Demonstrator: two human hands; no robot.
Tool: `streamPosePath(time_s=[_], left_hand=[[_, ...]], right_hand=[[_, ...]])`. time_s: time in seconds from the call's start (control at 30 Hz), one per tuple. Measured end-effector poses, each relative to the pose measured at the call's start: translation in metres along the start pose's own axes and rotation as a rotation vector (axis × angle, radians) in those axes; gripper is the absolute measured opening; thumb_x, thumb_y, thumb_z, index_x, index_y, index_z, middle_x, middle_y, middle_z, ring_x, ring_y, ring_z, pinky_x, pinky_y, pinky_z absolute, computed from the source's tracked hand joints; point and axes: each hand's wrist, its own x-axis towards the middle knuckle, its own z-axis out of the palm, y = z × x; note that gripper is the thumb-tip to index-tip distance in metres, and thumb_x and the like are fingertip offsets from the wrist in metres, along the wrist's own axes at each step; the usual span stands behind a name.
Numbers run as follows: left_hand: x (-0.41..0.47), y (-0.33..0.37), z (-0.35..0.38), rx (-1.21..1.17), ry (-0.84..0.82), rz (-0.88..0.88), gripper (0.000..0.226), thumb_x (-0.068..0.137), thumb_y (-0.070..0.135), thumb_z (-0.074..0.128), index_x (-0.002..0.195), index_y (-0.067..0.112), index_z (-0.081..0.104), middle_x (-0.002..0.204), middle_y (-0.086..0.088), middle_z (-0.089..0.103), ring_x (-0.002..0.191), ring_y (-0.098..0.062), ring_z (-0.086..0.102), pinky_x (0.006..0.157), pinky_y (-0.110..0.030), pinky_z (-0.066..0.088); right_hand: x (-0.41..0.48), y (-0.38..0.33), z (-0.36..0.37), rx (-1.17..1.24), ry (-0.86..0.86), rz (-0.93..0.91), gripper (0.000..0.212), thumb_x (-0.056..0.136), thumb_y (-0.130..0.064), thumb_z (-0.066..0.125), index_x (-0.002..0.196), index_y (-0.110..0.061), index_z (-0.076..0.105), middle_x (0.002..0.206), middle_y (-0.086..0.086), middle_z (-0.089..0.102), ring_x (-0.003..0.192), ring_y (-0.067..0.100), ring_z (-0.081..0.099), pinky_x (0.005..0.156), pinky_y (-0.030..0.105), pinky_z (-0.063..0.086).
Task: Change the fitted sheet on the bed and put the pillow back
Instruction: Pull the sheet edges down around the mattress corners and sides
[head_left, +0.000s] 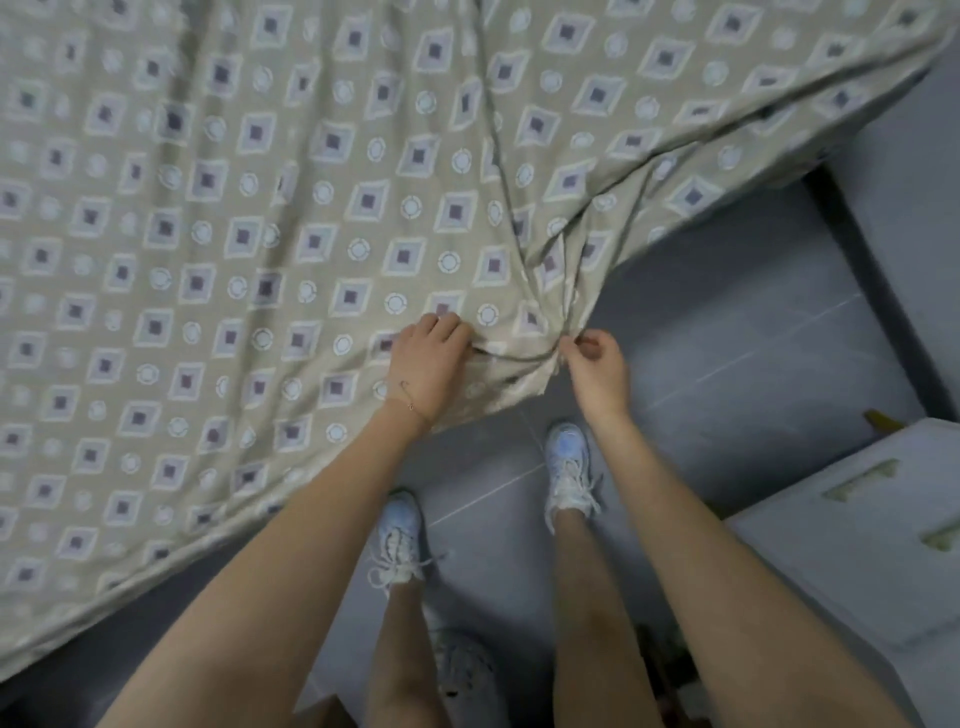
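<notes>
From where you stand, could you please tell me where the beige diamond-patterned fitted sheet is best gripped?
Grip the beige patterned sheet at its gathered corner, from the floor side: folds converge there into a pinchable ridge, which the left hand and right hand hold.

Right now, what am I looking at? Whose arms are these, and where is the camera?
There is no machine here. A person wears a camera on their head, so the one picture looks down the way their eyes do. The big cloth with squares and circles is a sheet, spread out wide. The left hand, the one with a thin bracelet, grips a fold near the sheet's corner. The right hand pinches the bunched-up corner itself, which is loose and not tucked in. Below are the person's white shoes on a grey floor. A white thing sits at the right; I cannot tell what it is.
</notes>
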Motion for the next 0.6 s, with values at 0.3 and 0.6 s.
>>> streamPosePath(time_s=[0.3,0.6], left_hand=[[0.029,0.021,-0.021,-0.234,-0.109,-0.079,0.034,0.095,0.034,0.04,0.102,0.012,0.065,0.097,-0.005,0.062,0.085,-0.028,0.062,0.063,-0.034,0.049],[0.15,0.091,-0.027,-0.375,0.057,-0.27,0.026,0.093,0.018,0.055,0.117,0.01,0.062,0.113,-0.01,0.063,0.102,-0.031,0.057,0.087,-0.042,0.047]], right_hand=[[0.087,-0.083,-0.026,-0.01,0.108,0.018,0.023,0.093,-0.029,0.061,0.085,-0.008,0.056,0.092,0.012,0.065,0.083,0.023,0.058,0.063,0.029,0.036],[0.091,-0.03,-0.104,-0.2,0.077,0.194,0.028,0.096,-0.028,0.049,0.081,-0.009,0.061,0.083,0.012,0.068,0.08,0.031,0.065,0.071,0.035,0.051]])
